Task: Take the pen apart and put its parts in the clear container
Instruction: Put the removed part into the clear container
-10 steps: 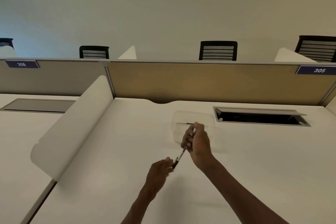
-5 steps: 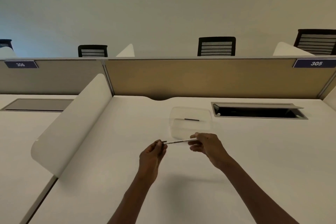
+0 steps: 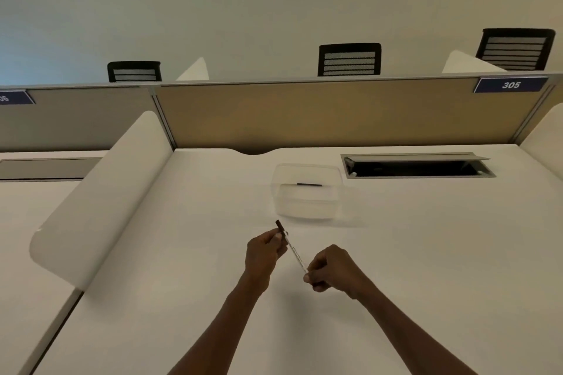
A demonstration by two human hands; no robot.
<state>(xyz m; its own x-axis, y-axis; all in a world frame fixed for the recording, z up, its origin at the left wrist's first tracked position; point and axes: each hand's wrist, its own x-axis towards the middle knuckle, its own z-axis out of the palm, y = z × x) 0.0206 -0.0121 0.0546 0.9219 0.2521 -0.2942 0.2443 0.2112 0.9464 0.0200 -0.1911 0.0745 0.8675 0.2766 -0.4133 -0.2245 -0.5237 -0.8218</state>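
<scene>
I hold a thin pen [image 3: 294, 251] with a clear barrel and a dark tip between both hands, above the white desk. My left hand [image 3: 264, 253] pinches the far end, where the dark tip sticks out past the fingers. My right hand [image 3: 333, 268] grips the near end. The pen slants from upper left to lower right. Beyond my hands stands the clear container [image 3: 307, 192], with one short dark pen part [image 3: 309, 184] lying inside it.
A white curved divider [image 3: 100, 189] borders the desk on the left. A tan partition [image 3: 335, 114] closes the back. An open cable hatch [image 3: 417, 166] sits to the right of the container. Chairs show behind the partition.
The pen went from slanted near the container, to level, to slanted the other way. Both hands have drawn back toward me, away from the container.
</scene>
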